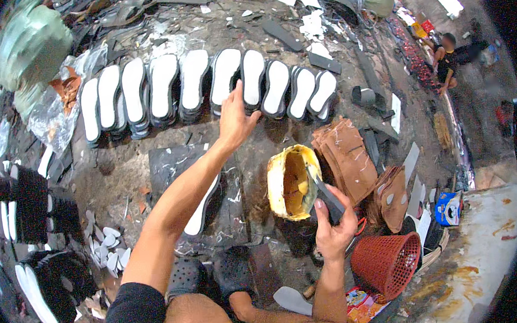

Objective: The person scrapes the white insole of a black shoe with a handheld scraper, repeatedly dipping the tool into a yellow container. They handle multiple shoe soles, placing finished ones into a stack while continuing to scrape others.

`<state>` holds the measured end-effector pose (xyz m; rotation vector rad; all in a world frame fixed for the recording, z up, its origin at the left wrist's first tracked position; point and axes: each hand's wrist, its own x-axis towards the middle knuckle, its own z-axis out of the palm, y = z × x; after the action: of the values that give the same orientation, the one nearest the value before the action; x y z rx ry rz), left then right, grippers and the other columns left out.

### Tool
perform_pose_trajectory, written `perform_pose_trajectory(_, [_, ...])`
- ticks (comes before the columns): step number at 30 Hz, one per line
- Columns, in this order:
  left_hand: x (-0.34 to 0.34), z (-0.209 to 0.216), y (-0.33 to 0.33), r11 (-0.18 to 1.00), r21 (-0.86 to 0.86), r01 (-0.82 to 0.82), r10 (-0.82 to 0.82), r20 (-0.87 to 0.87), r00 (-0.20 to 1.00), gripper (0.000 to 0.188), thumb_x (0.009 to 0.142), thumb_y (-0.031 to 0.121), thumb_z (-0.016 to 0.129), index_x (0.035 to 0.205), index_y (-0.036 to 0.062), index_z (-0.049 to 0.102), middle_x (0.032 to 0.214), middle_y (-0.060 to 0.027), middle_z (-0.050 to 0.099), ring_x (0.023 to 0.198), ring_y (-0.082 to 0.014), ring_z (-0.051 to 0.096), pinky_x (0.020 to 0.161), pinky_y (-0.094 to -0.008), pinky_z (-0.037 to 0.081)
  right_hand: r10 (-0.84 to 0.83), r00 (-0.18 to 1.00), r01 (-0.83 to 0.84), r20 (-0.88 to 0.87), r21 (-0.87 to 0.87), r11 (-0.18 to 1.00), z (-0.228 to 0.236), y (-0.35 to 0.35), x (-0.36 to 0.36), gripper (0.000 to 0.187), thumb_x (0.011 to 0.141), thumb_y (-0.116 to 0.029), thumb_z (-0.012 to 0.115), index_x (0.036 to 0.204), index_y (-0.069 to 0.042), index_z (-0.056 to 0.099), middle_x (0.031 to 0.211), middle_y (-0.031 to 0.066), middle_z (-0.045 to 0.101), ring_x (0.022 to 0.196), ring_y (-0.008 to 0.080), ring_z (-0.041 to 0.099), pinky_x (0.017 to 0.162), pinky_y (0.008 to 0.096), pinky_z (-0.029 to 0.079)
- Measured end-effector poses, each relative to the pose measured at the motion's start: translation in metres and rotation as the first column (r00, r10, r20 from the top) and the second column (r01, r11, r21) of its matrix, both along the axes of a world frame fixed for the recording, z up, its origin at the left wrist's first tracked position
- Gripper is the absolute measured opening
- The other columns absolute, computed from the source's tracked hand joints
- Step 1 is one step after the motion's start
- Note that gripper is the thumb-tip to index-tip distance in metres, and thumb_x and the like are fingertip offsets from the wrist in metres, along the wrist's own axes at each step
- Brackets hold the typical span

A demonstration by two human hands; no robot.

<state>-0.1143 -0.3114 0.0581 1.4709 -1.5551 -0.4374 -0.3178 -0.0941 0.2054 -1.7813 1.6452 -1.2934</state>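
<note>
Head view: looks down past the person's knees at work spread over the ground.
Left hand point(237, 120): stretched forward, thumb and forefinger spread apart, at the near ends of the middle stacks; whether it touches a sole cannot be told.
Right hand point(335, 228): closed round a dark tool point(333, 204) with a flat, straight-edged handle, its far end at the container's mouth.
Container point(279, 191): rounded, open-mouthed, its walls crusted in uneven yellow, near the middle, just left of the brown sheets.
Sole stacks point(194, 70): far side, a curved row of long rounded shapes, smooth white on top, dark layers beneath.
Single sole point(202, 211): white and slender, on the board, partly behind the left forearm.
Board point(230, 221): flat, dark, streaked with pale marks.
Brown sheets point(346, 160): matt, stacked, slightly fanned, on the right.
Basket point(372, 262): red, perforated, tilted, near right.
Ground point(111, 182): rough, grey-brown, strewn with offcuts.
Room: a pale green plastic sack point(34, 48) far left; a rust-stained pale panel point(485, 259) near right; another person point(447, 64) far right.
</note>
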Motion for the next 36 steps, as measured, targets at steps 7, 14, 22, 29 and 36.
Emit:
perform_pose_trajectory(7, [0.115,-0.023,0.243,0.928,0.211,-0.308,0.335,-0.108,0.936,0.043,0.08,0.002,0.069,0.121,0.0068,0.064,0.115,-0.0132,0.065,0.103,-0.0302,0.06,0.088,-0.0381,0.05,0.276,0.957,-0.282,0.09,0.062,0.958,-0.027,-0.057,0.073,0.057,0.084,0.0,0.066,0.137,-0.002,0.046,0.132,0.0167,0.057,0.123,0.0301,0.056,0.106,0.0395,0.043])
perform_pose_trajectory(14, [0.102,-0.05,0.334,0.971,0.236,-0.03,-0.003,0.138,0.99,0.057,0.074,0.02,0.084,0.124,0.0064,0.06,0.138,-0.0223,0.049,0.117,-0.0419,0.051,0.097,-0.0494,0.047,0.309,0.935,-0.27,-0.172,0.215,0.938,-0.145,-0.128,0.149,0.039,0.085,-0.011,0.067,0.123,-0.003,0.06,0.098,0.0209,0.071,0.092,0.0327,0.07,0.083,0.0403,0.054])
perform_pose_trajectory(22, [0.099,-0.052,0.337,0.977,0.206,-0.051,0.021,0.147,0.989,0.059,0.073,0.013,0.082,0.126,0.0085,0.056,0.132,-0.0211,0.052,0.112,-0.042,0.053,0.094,-0.0498,0.048,0.712,0.201,-0.638,-0.673,0.462,0.616,-0.137,-0.106,0.237,0.028,0.084,-0.017,0.06,0.11,-0.024,0.067,0.085,0.0121,0.073,0.082,0.037,0.072,0.064,0.0507,0.054])
perform_pose_trajectory(29, [0.102,-0.057,0.335,0.97,0.235,-0.053,0.05,0.019,0.999,0.061,0.075,0.019,0.083,0.13,0.0124,0.057,0.133,-0.0216,0.052,0.118,-0.0433,0.05,0.1,-0.0524,0.045,0.647,0.519,-0.578,-0.559,0.328,0.747,-0.126,-0.089,0.22,0.034,0.088,-0.017,0.06,0.121,-0.021,0.061,0.083,0.0141,0.071,0.079,0.0376,0.071,0.068,0.0534,0.055])
perform_pose_trajectory(36, [0.112,-0.029,0.325,0.945,0.316,-0.087,0.061,0.092,0.994,0.041,0.075,0.023,0.084,0.112,0.0129,0.071,0.126,-0.0192,0.054,0.12,-0.0366,0.049,0.096,-0.0476,0.046,0.706,0.315,-0.507,-0.634,0.516,0.69,-0.135,-0.099,0.202,0.028,0.088,-0.02,0.059,0.116,-0.018,0.061,0.085,0.0166,0.072,0.082,0.0366,0.071,0.065,0.0515,0.055])
